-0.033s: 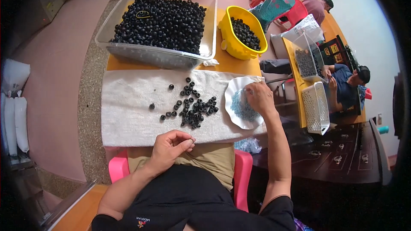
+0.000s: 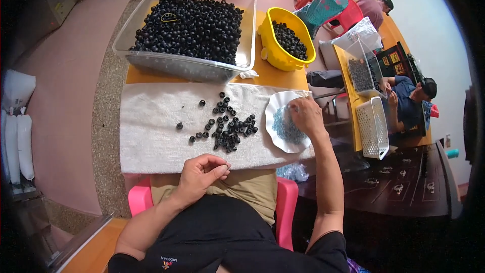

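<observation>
My right hand [image 2: 306, 116] reaches over a white plate with a wavy rim [image 2: 274, 102], its fingers bent down and together at a heap of tiny pale-blue pieces [image 2: 287, 129]. Whatever lies between those fingertips is hidden. Over my lap, just off the cloth's near edge, my left hand [image 2: 203, 174] is closed in a pinch, thumb against the fingers; I cannot make out what it holds. Between the hands and farther off, a loose cluster of round black beads with holes [image 2: 230, 134] lies on a white cloth [image 2: 146, 144], a few strays to its left.
A large clear bin [image 2: 184, 63] full of black beads stands at the far side of the table, with a yellow tub [image 2: 268, 35] of dark beads beside it. To the right, a person [image 2: 406, 101] sits by another clear bin [image 2: 375, 68] and a white perforated basket [image 2: 371, 131].
</observation>
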### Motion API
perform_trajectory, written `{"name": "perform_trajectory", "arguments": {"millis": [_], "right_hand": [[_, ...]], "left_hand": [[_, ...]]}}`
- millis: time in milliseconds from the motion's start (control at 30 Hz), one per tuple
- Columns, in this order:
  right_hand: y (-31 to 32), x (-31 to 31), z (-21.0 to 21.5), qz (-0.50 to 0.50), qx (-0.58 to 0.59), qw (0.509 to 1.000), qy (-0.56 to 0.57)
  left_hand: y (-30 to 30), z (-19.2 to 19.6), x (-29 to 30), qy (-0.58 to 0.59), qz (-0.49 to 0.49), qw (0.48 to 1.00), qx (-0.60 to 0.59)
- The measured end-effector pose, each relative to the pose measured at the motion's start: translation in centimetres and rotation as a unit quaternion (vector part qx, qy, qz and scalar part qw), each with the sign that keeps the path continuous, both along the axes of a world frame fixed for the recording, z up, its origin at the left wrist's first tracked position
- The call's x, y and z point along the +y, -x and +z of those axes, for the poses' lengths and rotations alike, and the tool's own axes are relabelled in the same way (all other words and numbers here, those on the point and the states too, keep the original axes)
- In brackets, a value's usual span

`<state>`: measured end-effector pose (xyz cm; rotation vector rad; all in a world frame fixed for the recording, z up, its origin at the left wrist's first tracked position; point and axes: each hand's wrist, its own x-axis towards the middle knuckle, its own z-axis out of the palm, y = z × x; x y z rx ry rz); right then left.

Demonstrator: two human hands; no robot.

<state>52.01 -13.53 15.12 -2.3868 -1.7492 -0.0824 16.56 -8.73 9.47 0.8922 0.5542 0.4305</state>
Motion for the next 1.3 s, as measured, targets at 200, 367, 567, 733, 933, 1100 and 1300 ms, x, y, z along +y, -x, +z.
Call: {"name": "perform_trajectory", "arguments": {"millis": [200, 367, 567, 733, 933, 1100, 1300], "right_hand": [[1.1, 0.5, 1.0, -0.053, -0.002, 0.998, 0.045], [0.4, 0.3, 0.3, 0.001, 0.029, 1.000, -0.003], [-0.4, -1.0, -0.8, 0.049, 0.099, 0.991, -0.080], [-0.1, -1.7, -1.1, 0.090, 0.088, 0.985, -0.119], [0.2, -2.2, -1.1, 0.074, 0.119, 0.979, -0.146], [0.3, -2.6, -0.7, -0.063, 0.152, 0.981, -0.101], [1.0, -3.4, -0.5, -0.052, 0.233, 0.959, -0.153]], "left_hand": [[-0.1, -0.1, -0.2, -0.006, 0.000, 1.000, -0.013], [0.2, -0.3, -0.2, 0.002, 0.005, 1.000, -0.016], [0.2, -0.2, -0.3, 0.002, 0.003, 1.000, -0.011], [0.0, 0.1, -0.2, -0.001, -0.001, 1.000, -0.004], [0.0, 0.1, -0.3, -0.003, -0.003, 1.000, 0.004], [0.0, 0.1, -0.4, -0.012, -0.009, 1.000, 0.004], [-0.1, 0.2, -0.6, -0.007, 0.001, 1.000, -0.006]]}}
